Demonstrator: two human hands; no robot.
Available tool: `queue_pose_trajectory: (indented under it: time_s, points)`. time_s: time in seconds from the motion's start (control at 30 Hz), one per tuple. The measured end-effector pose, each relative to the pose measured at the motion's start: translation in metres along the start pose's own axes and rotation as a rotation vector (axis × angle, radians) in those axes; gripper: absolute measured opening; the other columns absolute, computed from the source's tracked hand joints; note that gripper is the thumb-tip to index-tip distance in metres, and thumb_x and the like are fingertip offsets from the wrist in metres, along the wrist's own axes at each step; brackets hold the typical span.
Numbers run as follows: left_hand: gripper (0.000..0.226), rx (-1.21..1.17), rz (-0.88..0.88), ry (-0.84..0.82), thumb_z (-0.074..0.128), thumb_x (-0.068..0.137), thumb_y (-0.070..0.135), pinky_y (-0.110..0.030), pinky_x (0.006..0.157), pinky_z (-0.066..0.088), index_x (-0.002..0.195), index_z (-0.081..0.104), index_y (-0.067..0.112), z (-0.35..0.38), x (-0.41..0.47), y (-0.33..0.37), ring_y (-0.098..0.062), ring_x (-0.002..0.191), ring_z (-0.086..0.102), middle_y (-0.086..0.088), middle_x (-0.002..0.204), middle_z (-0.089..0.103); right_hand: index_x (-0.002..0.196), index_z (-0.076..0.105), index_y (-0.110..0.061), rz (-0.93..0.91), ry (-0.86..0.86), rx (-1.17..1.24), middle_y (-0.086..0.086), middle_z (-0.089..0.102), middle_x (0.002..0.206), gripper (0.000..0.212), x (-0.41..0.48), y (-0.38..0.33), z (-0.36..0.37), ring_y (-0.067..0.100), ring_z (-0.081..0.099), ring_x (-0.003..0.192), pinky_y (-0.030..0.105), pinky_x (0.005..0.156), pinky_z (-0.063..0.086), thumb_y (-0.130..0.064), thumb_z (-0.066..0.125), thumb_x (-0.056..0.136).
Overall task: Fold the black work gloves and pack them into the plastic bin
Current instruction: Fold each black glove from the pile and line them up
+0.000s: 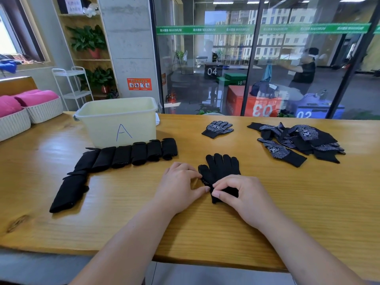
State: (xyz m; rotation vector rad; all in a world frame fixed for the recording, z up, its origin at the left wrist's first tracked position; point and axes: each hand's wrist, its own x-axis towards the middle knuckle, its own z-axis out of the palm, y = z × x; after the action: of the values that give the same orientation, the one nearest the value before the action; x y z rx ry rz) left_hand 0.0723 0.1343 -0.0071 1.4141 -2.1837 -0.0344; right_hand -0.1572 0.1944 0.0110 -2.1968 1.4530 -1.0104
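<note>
A black work glove [221, 167] lies flat on the wooden table [267, 212], fingers pointing away from me. My right hand [242, 194] pinches its cuff with thumb and curled fingers. My left hand [181, 186] rests beside the glove's left edge, its thumb and fingertips touching the fabric. Several folded black gloves [127, 155] form a row in front of the pale plastic bin [119, 120] marked "A". A loose pile of unfolded dotted gloves [298, 140] lies at the right. One more dotted glove [218, 128] lies alone at the back middle.
Two white woven baskets [30, 116] with pink cloth stand at the far left. A glass wall runs just behind the table's back edge. The table's front edge is close to my body.
</note>
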Motion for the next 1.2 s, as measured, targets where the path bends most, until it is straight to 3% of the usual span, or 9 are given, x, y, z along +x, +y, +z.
queue_pose_trajectory:
  time_s: [0.33, 0.47, 0.53, 0.6, 0.7, 0.8, 0.9, 1.03, 1.2]
  points:
    - [0.058, 0.013, -0.001, 0.004, 0.063, 0.088, 0.076, -0.037, 0.112, 0.043, 0.128, 0.075, 0.035, -0.002, -0.001, 0.002, -0.007, 0.129, 0.044, 0.023, 0.127, 0.064, 0.093, 0.082, -0.041, -0.024, 0.007, 0.010, -0.032, 0.073, 0.105, 0.008, 0.003, -0.007, 0.004, -0.003, 0.068, 0.107, 0.034, 0.096, 0.054, -0.047, 0.076, 0.094]
    - [0.061, 0.005, -0.005, 0.000, 0.064, 0.086, 0.079, -0.038, 0.111, 0.044, 0.127, 0.075, 0.034, -0.003, -0.001, 0.002, -0.008, 0.129, 0.045, 0.023, 0.126, 0.065, 0.117, 0.078, -0.037, -0.034, 0.120, -0.057, -0.029, 0.071, 0.118, 0.019, 0.013, -0.007, -0.001, -0.005, 0.064, 0.115, 0.030, 0.100, 0.053, -0.037, 0.063, 0.105]
    - [0.062, -0.002, -0.011, 0.000, 0.065, 0.085, 0.079, -0.038, 0.111, 0.044, 0.127, 0.075, 0.034, -0.003, -0.001, 0.003, -0.008, 0.128, 0.045, 0.024, 0.126, 0.065, 0.137, 0.068, -0.037, 0.026, 0.064, -0.216, -0.026, 0.062, 0.142, 0.031, 0.027, -0.007, -0.002, -0.001, 0.055, 0.133, 0.033, 0.112, 0.047, -0.036, 0.059, 0.107]
    - [0.062, -0.012, -0.012, 0.003, 0.065, 0.086, 0.078, -0.038, 0.111, 0.044, 0.127, 0.076, 0.033, -0.003, -0.001, 0.004, -0.008, 0.128, 0.045, 0.023, 0.125, 0.065, 0.158, 0.046, -0.039, 0.116, -0.166, -0.364, -0.020, 0.037, 0.166, 0.049, 0.037, -0.006, 0.004, 0.007, 0.029, 0.156, 0.038, 0.125, 0.033, -0.043, 0.051, 0.110]
    - [0.061, -0.026, -0.013, 0.001, 0.066, 0.087, 0.075, -0.036, 0.111, 0.045, 0.128, 0.075, 0.031, -0.004, -0.003, 0.003, -0.007, 0.128, 0.045, 0.022, 0.126, 0.065, 0.166, 0.026, -0.040, 0.162, -0.402, -0.445, -0.014, 0.011, 0.176, 0.055, 0.045, -0.002, 0.013, 0.012, 0.004, 0.163, 0.042, 0.132, 0.017, -0.048, 0.037, 0.113]
    - [0.056, -0.059, -0.019, -0.001, 0.069, 0.087, 0.071, -0.036, 0.109, 0.045, 0.127, 0.075, 0.032, -0.005, -0.002, 0.003, -0.007, 0.127, 0.046, 0.023, 0.127, 0.065, 0.168, 0.024, -0.037, 0.196, -0.352, -0.412, -0.012, 0.009, 0.177, 0.056, 0.061, -0.003, 0.011, 0.016, 0.004, 0.164, 0.043, 0.132, 0.015, -0.044, 0.038, 0.114]
    - [0.045, -0.068, -0.034, -0.005, 0.068, 0.093, 0.060, -0.034, 0.109, 0.044, 0.129, 0.074, 0.033, -0.007, -0.001, 0.005, -0.007, 0.126, 0.046, 0.021, 0.128, 0.065, 0.170, 0.014, -0.027, 0.268, -0.285, -0.530, -0.002, 0.003, 0.178, 0.063, 0.081, 0.000, 0.020, 0.023, 0.002, 0.164, 0.045, 0.132, 0.014, -0.049, 0.032, 0.113]
    - [0.036, -0.100, -0.064, 0.026, 0.063, 0.098, 0.049, -0.032, 0.106, 0.045, 0.128, 0.071, 0.031, -0.007, -0.003, 0.002, -0.007, 0.121, 0.048, 0.018, 0.121, 0.064, 0.170, 0.001, -0.035, 0.349, -0.349, -0.587, -0.002, -0.009, 0.178, 0.073, 0.093, 0.013, 0.041, 0.025, -0.009, 0.164, 0.050, 0.133, 0.002, -0.069, 0.012, 0.106]
    - [0.031, -0.115, -0.063, 0.075, 0.062, 0.101, 0.041, -0.024, 0.106, 0.039, 0.131, 0.067, 0.031, -0.009, -0.002, 0.003, -0.008, 0.124, 0.046, 0.016, 0.126, 0.061, 0.169, -0.004, -0.039, 0.351, -0.354, -0.612, -0.003, -0.013, 0.177, 0.075, 0.096, 0.017, 0.042, 0.026, -0.012, 0.164, 0.051, 0.132, 0.001, -0.074, 0.007, 0.103]
